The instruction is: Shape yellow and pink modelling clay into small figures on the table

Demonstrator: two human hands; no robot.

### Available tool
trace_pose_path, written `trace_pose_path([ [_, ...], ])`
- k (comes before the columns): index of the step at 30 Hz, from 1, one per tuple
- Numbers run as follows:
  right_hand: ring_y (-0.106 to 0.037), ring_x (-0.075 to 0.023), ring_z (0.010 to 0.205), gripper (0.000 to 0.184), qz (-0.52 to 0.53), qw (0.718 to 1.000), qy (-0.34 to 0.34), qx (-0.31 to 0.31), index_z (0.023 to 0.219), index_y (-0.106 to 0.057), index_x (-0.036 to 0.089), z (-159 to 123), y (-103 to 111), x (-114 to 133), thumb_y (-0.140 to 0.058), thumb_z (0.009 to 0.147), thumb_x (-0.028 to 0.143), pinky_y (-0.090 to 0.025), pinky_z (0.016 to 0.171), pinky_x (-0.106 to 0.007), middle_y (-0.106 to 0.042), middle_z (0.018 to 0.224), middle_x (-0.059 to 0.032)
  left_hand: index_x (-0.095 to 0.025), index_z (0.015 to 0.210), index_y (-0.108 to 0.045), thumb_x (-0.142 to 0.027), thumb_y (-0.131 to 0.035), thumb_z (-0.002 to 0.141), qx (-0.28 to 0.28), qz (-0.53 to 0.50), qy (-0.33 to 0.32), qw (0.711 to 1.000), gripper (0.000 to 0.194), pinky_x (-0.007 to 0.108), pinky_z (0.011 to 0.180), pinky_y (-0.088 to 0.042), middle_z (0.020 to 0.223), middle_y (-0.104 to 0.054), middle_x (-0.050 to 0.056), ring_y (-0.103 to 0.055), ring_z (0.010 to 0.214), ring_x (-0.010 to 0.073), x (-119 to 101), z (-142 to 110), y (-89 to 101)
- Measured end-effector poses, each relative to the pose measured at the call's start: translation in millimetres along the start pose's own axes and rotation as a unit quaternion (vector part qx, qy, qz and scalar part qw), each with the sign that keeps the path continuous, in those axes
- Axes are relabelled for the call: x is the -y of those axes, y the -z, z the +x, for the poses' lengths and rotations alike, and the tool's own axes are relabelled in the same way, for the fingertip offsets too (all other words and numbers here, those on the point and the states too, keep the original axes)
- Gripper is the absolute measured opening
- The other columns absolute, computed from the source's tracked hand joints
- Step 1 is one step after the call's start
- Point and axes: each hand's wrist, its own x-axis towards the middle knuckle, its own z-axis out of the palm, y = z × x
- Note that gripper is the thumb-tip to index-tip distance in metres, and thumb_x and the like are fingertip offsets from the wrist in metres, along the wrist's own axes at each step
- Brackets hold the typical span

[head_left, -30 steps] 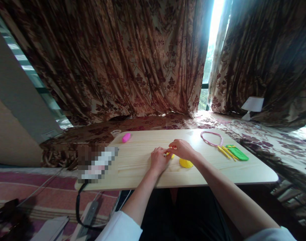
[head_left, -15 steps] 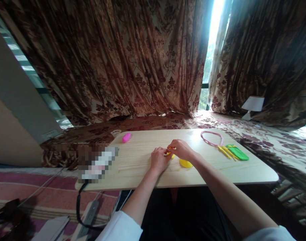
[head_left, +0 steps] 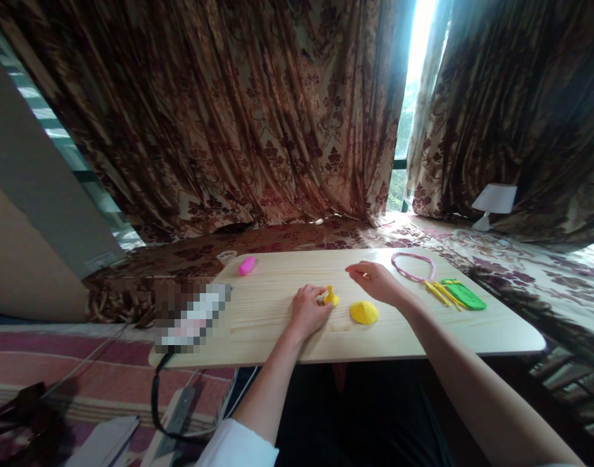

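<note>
My left hand [head_left: 308, 310] rests on the light wooden table [head_left: 268, 337], its thumb and fingers closed around a small yellow clay piece [head_left: 331, 297] with an upright stub on top. To the right of that piece lies a yellow clay mound [head_left: 364, 313], low and cone-shaped, touched by neither hand. My right hand [head_left: 375, 280] hovers over the table beyond the mound, apart from the left. Its thumb and fingers are drawn together in a pinch; anything between their tips is too small to make out.
At the right lie a pink twisted ring [head_left: 408, 277], yellow clay strips [head_left: 438, 294] and a green flat slab [head_left: 467, 296]. A pink clay lump [head_left: 247, 265] sits far left, and a blurred-out object [head_left: 194, 318] at the left edge. A white lamp [head_left: 495, 200] stands beyond.
My right hand has left the small yellow piece and moved right and slightly up, uncovering the stub and the whole mound. My left hand stays at the piece.
</note>
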Motion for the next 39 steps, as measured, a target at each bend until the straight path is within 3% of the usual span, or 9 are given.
trace_pose_path([
  [4, -0.062, -0.0182, 0.077, 0.025, -0.008, 1.0, -0.027, -0.006, 0.097, -0.07, 0.02, -39, 15, -14, -0.048, 0.085, 0.025, -0.046, 0.069, -0.027, -0.069, 0.093, -0.0062, -0.019, 0.098, -0.066, -0.026, -0.06, 0.078, -0.005, -0.021, -0.003, 1.0, 0.022, 0.033, 0.088, -0.043, 0.1, -0.066, 0.004, -0.058, 0.096, 0.0172, 5, -2, 3.5],
  [7, -0.062, -0.0192, 0.077, 0.024, -0.008, 0.999, -0.049, -0.014, 0.094, -0.07, 0.02, -67, 8, -23, -0.049, 0.084, 0.025, -0.046, 0.068, -0.028, -0.068, 0.091, -0.0065, -0.015, 0.094, -0.065, -0.029, -0.053, 0.086, -0.012, -0.023, -0.005, 1.0, 0.02, 0.038, 0.087, -0.045, 0.096, -0.066, 0.005, -0.06, 0.093, 0.0168, 4, 1, 4.3],
  [10, -0.062, -0.0192, 0.076, 0.024, -0.001, 0.998, -0.066, -0.024, 0.095, -0.07, 0.019, -82, -7, -28, -0.049, 0.084, 0.026, -0.046, 0.068, -0.029, -0.067, 0.09, -0.007, -0.016, 0.093, -0.067, -0.035, -0.05, 0.088, -0.021, -0.011, -0.011, 1.0, 0.025, 0.035, 0.086, -0.044, 0.094, -0.067, 0.005, -0.06, 0.092, 0.0164, -2, 4, 2.6],
  [15, -0.061, -0.0191, 0.084, 0.025, 0.009, 0.996, -0.079, -0.034, 0.098, -0.068, 0.02, -88, -19, -29, -0.048, 0.085, 0.026, -0.046, 0.076, -0.03, -0.065, 0.094, -0.007, -0.021, 0.088, -0.07, -0.044, -0.053, 0.082, -0.028, 0.031, -0.027, 0.999, 0.028, 0.031, 0.084, -0.04, 0.09, -0.068, 0.005, -0.058, 0.089, 0.0185, -14, 8, -3.2],
  [21, -0.061, -0.0197, 0.083, 0.025, 0.015, 0.995, -0.087, -0.035, 0.097, -0.068, 0.02, -89, -16, -27, -0.048, 0.085, 0.027, -0.045, 0.077, -0.031, -0.066, 0.092, -0.007, -0.021, 0.069, -0.065, -0.035, -0.048, 0.085, -0.029, 0.073, -0.042, 0.996, 0.028, 0.033, 0.081, -0.036, 0.077, -0.065, 0.005, -0.055, 0.082, 0.0189, -26, 7, -3.5],
  [25, -0.059, -0.0226, 0.092, 0.034, 0.021, 0.994, -0.095, -0.045, 0.113, -0.062, 0.017, -88, -15, -22, -0.049, 0.085, 0.03, -0.044, 0.083, -0.035, -0.064, 0.102, -0.0104, -0.02, 0.065, -0.063, -0.034, -0.048, 0.084, -0.036, 0.078, -0.041, 0.995, 0.028, 0.034, 0.081, -0.036, 0.074, -0.064, 0.005, -0.056, 0.08, 0.0194, -29, 8, -3.9],
  [28, -0.053, -0.0271, 0.105, 0.047, 0.029, 0.994, -0.092, -0.045, 0.123, -0.056, 0.019, -83, -19, -13, -0.059, 0.078, 0.033, -0.038, 0.092, -0.04, -0.06, 0.116, -0.0114, -0.021, 0.075, -0.066, -0.038, -0.055, 0.08, -0.047, 0.063, -0.039, 0.996, 0.021, 0.035, 0.082, -0.038, 0.08, -0.066, 0.005, -0.057, 0.084, 0.0208, -29, 7, -0.1],
  [34, -0.053, -0.0315, 0.105, 0.052, 0.082, 0.99, -0.107, -0.041, 0.119, -0.059, 0.022, -78, -28, -3, -0.067, 0.068, 0.025, -0.035, 0.093, -0.049, -0.063, 0.114, -0.0105, -0.018, 0.107, -0.06, -0.036, -0.055, 0.082, -0.106, 0.002, -0.014, 0.994, 0.031, 0.038, 0.093, -0.04, 0.105, -0.06, 0.01, -0.053, 0.102, 0.0232, -29, -33, 25.2],
  [39, -0.058, -0.0256, 0.102, 0.048, 0.184, 0.972, -0.136, -0.059, 0.126, -0.052, 0.016, -83, -21, 12, -0.053, 0.083, 0.037, -0.045, 0.088, -0.041, -0.062, 0.117, -0.0124, -0.021, 0.116, -0.054, -0.027, -0.052, 0.084, -0.105, -0.08, -0.003, 0.991, 0.033, 0.035, 0.098, -0.04, 0.114, -0.055, 0.007, -0.051, 0.109, 0.0192, -55, -76, 39.7],
])
